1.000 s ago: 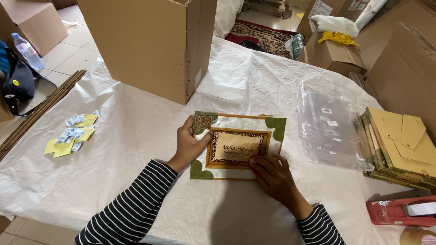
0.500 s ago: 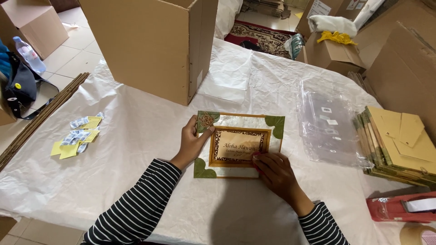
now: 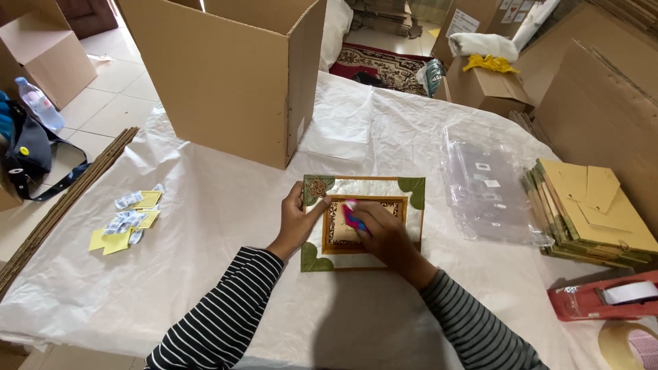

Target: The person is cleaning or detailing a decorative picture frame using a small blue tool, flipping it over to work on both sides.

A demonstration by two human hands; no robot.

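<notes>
While the left hand [image 3: 297, 220] pins the ornate card [image 3: 363, 223] flat, the right hand [image 3: 381, 229] pinches a pink object [image 3: 353, 219] above it

A card [image 3: 363, 220] is lying on the surface [image 3: 226, 274], with the left hand [image 3: 299, 220] resting on its left edge and the right hand [image 3: 380, 229] lying on its middle. Behind the left hand a big box [image 3: 226, 75] is standing. Far to its left, slips of paper [image 3: 127, 220] are lying. Right of the right hand, plastic sleeves [image 3: 490, 188] are lying, then a stack of envelopes [image 3: 593, 209], with a tape dispenser [image 3: 606, 298] sitting nearer the person.
</notes>
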